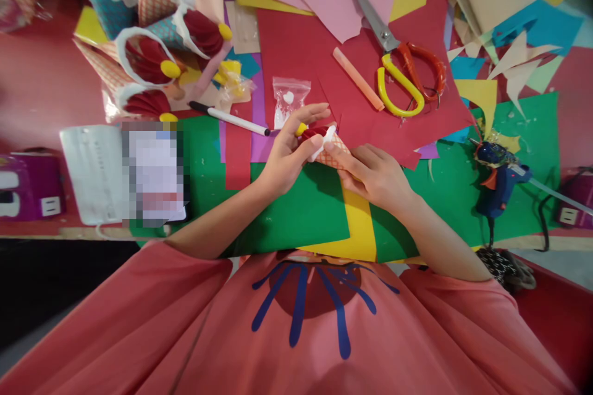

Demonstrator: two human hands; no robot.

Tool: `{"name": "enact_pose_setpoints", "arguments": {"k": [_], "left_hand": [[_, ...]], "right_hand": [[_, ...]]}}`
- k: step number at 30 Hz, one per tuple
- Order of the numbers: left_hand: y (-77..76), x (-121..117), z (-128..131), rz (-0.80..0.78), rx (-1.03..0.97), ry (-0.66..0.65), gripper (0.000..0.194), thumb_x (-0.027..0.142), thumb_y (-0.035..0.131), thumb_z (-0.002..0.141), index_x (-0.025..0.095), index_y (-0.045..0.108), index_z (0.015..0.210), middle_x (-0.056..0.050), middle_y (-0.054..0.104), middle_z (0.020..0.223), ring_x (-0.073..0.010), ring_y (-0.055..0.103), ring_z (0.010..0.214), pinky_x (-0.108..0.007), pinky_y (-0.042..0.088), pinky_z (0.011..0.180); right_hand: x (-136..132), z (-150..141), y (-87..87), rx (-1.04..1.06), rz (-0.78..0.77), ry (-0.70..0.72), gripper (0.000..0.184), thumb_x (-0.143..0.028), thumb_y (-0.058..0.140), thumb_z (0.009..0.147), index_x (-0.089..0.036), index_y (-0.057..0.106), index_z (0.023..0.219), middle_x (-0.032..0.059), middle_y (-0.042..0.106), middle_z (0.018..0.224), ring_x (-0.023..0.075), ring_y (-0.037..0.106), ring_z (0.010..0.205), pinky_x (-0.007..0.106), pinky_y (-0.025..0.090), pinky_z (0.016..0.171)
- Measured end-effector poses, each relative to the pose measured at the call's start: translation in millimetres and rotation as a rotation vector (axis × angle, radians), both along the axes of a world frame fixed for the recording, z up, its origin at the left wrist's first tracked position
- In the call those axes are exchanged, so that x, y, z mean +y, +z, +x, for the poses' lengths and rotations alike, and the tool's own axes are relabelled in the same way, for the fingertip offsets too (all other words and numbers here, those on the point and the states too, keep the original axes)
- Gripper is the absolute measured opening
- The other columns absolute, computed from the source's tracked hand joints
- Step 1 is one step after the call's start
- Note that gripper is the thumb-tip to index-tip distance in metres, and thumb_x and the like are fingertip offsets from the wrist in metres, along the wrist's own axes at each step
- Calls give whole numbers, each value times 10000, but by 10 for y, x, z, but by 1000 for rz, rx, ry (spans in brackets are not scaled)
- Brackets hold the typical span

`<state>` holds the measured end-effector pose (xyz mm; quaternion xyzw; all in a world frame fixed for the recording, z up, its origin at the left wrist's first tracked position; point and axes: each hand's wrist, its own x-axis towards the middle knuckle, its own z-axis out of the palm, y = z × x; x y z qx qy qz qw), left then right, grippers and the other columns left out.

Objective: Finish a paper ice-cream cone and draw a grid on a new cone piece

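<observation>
Between my two hands is a small paper cone ornament (334, 157) with an orange crisscross pattern, a white trim at its wide end, dark red inside and a yellow tip piece. My left hand (291, 154) grips the trimmed end between thumb and fingers. Around the patterned body my right hand (375, 173) is closed, its index finger pressing near the white trim. Just behind my left hand lies a small clear zip bag (290, 99) with white pieces, one heart-shaped. A white marker (236, 120) with a black cap lies left of the bag.
Scissors (386, 43) with red and yellow handles lie on red paper (296, 43). A blue glue gun (498, 179) stands at right on green sheets (287, 222). Several similar cones (146, 55) are piled back left, near a phone (155, 173). Paper scraps (523, 62) cover the back right.
</observation>
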<state>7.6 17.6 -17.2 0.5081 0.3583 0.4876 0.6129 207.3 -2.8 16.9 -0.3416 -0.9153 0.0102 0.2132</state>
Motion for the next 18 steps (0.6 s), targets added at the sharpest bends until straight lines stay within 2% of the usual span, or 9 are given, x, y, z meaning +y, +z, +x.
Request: {"name": "enact_pose_setpoints", "arguments": {"k": [4,8,11,14,18], "left_hand": [[-23,6,1,4,-4,-3,419,500,662,867,358,571,1251,-22,598,1326,-263,569,1260,-384,560,952],[-45,15,-14,8,-2,-27,428,506,651,873,360,558,1264,-23,573,1361,-281,514,1326,-395,543,975],[-40,17,-27,4,-10,-38,439,517,655,865,366,563,1267,-16,586,1346,-267,512,1326,-392,527,1002],[-18,12,-22,7,6,0,437,478,719,825,358,603,1228,-8,615,1304,-240,528,1301,-380,489,1063],[5,2,-4,-28,6,39,367,429,738,820,327,649,1161,-7,636,1264,-222,590,1211,-365,510,1040]], "right_hand": [[-3,4,-8,14,16,-7,410,-173,419,980,-166,450,1389,-4,546,714,164,503,641,282,431,602],[-10,10,-18,28,29,1,363,-157,439,967,-148,519,1321,3,558,717,161,496,648,278,429,605],[-18,13,-16,43,46,5,431,-144,466,956,-149,473,1386,3,570,724,164,498,660,274,432,615],[-25,18,-6,33,1,19,547,-134,463,950,-187,373,1487,6,583,744,170,514,689,275,442,631],[-23,30,-10,9,-41,34,491,-141,447,953,-215,453,1438,18,606,765,174,537,704,284,463,639]]}}
